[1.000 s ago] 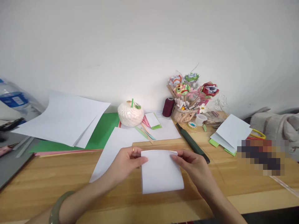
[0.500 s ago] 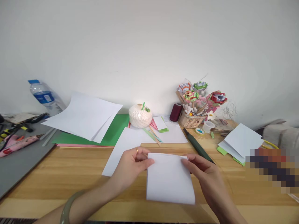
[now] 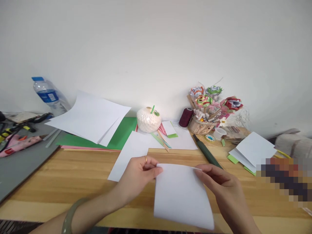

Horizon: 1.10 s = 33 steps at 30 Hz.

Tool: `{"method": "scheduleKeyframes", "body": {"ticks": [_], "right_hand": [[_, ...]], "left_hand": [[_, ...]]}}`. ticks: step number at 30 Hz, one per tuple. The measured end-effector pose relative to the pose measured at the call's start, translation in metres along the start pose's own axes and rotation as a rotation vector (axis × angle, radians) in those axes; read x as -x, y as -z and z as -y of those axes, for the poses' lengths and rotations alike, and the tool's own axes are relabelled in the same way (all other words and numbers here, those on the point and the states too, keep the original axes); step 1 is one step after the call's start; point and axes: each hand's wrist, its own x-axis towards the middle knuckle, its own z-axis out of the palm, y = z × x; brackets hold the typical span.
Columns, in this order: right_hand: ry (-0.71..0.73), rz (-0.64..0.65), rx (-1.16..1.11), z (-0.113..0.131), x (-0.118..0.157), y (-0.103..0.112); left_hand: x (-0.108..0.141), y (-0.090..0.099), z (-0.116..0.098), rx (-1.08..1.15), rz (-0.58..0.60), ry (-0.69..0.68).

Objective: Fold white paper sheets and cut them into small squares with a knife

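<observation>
A white sheet of paper (image 3: 182, 196) is held up above the front part of the wooden table. My left hand (image 3: 142, 170), with a ring on one finger, pinches its upper left corner between thumb and fingers. At the upper right corner, my right hand (image 3: 216, 180) grips it with the thumb in front, and the other fingertips are partly hidden behind. The lower right of the sheet bows outward. Just behind my left hand, another white sheet (image 3: 130, 152) lies flat. A dark green tapered tool (image 3: 207, 152) rests beyond my right hand.
White sheets (image 3: 90, 117) overlap green paper (image 3: 123, 136) at the back left, near a water bottle (image 3: 48, 96). A white textured ball (image 3: 148, 120), a maroon thread spool (image 3: 186, 117) and a basket of paper flowers (image 3: 202, 126) stand by the wall. A glue gun (image 3: 23, 143) lies left.
The held paper has come lower and nearer; its lower right corner swings right and down. My right hand has shifted right and slightly down. Both hands keep their grip.
</observation>
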Motion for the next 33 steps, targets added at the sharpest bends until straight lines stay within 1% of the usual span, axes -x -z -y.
{"method": "scheduleKeyframes", "body": {"ticks": [4,7,14,19,24,30,33], "right_hand": [[0.008,-0.014,0.010,0.0000,0.0018,0.0015],[0.005,-0.014,-0.017,-0.0006,0.0024,0.0005],[0.029,-0.020,-0.043,-0.0007,0.0040,-0.0012],[0.043,-0.015,-0.025,-0.0007,0.0062,0.0015],[0.028,-0.024,-0.036,-0.0040,0.0074,0.0051],[-0.003,-0.021,-0.037,-0.0066,0.0066,0.0080],[-0.004,-0.030,-0.041,-0.0076,0.0070,0.0082]], "left_hand": [[0.0009,-0.0009,-0.0037,0.048,0.018,0.044],[0.0013,-0.0014,-0.0056,0.037,0.036,0.046],[0.0022,-0.0004,-0.0050,-0.084,0.034,-0.020],[0.0024,-0.0018,-0.0045,-0.132,-0.001,-0.049],[0.0035,-0.0052,-0.0059,-0.109,-0.041,-0.047],[0.0053,-0.0073,-0.0060,-0.068,-0.011,-0.039],[0.0055,-0.0076,-0.0056,-0.054,-0.016,-0.029]]}}
